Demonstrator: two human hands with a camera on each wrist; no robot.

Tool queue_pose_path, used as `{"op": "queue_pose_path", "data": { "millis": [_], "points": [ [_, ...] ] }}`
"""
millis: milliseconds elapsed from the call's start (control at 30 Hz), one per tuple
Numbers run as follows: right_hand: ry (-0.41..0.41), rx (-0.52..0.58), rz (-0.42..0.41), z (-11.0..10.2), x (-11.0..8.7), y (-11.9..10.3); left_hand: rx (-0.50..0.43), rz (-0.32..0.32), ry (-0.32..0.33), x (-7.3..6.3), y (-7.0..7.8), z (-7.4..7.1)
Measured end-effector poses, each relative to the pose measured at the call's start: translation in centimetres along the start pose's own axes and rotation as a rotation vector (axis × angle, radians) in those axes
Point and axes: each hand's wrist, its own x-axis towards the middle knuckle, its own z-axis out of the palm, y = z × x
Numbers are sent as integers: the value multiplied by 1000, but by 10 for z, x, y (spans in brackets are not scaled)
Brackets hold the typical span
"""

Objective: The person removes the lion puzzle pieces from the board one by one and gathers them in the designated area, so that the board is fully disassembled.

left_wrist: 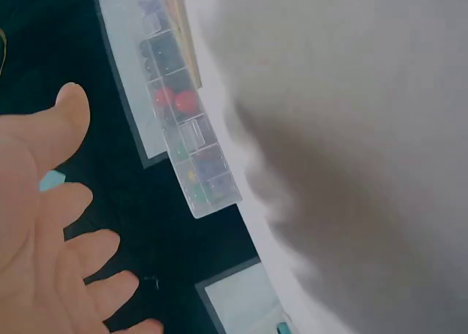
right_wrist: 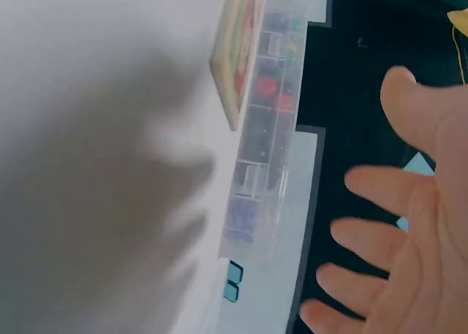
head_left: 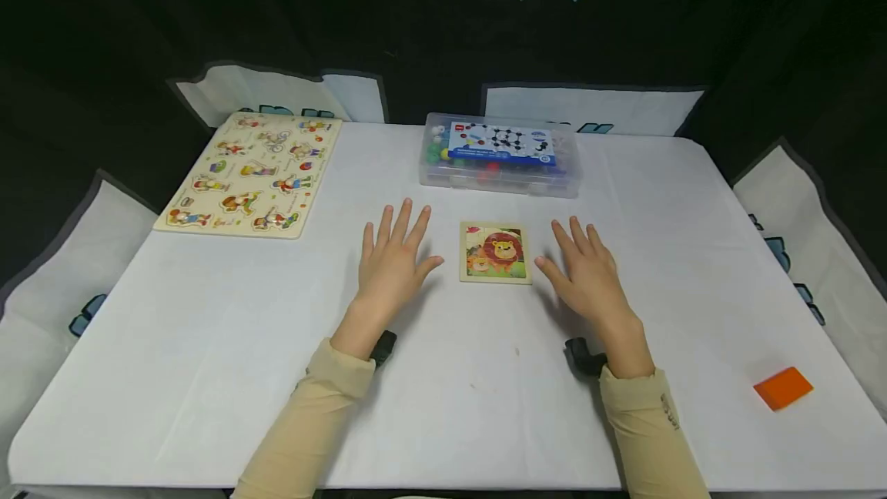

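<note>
A small square lion puzzle in a pale wooden frame lies on the white table between the two hands. To its left is the left hand, palm down with fingers spread and straight, holding nothing. The right hand mirrors it on the other side, its fingers also extended and free of any object. Both wrist views show a hand's shadow on the tabletop, with the left palm and the right palm raised above the surface. The puzzle's edge shows in the right wrist view.
Behind the puzzle stands a clear plastic case with colored balls and a printed card inside. A large wooden picture board lies at the back left. An orange rectangular piece is near the right edge of the white table.
</note>
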Motion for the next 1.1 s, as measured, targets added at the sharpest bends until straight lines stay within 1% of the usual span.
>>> {"op": "queue_pose_path", "data": {
  "millis": [100,200,300,400,500,600,800,867,1000,1100],
  "points": [
    [-57,-23,-49,-6,10,0,48,42,-34,6,-1,2],
    [-111,-48,-99,-11,21,-2,98,87,-74,12,2,8],
    [-161,-77,-153,-13,33,-9,136,132,-114,15,10,15],
    [-210,-111,-213,-12,46,-18,153,182,-136,18,20,20],
    [-266,-137,-265,-9,61,-29,164,229,-149,20,29,22],
    [-330,-146,-296,-7,74,-38,181,261,-169,22,35,23],
    [-473,-197,-382,-1,100,-48,197,304,-268,22,41,24],
    [-516,-201,-399,0,108,-50,199,315,-279,22,42,25],
    [-611,-156,-400,4,119,-51,218,309,-300,22,43,24],
    [-658,-119,-400,8,125,-50,241,288,-332,22,42,23]
  ]
}}
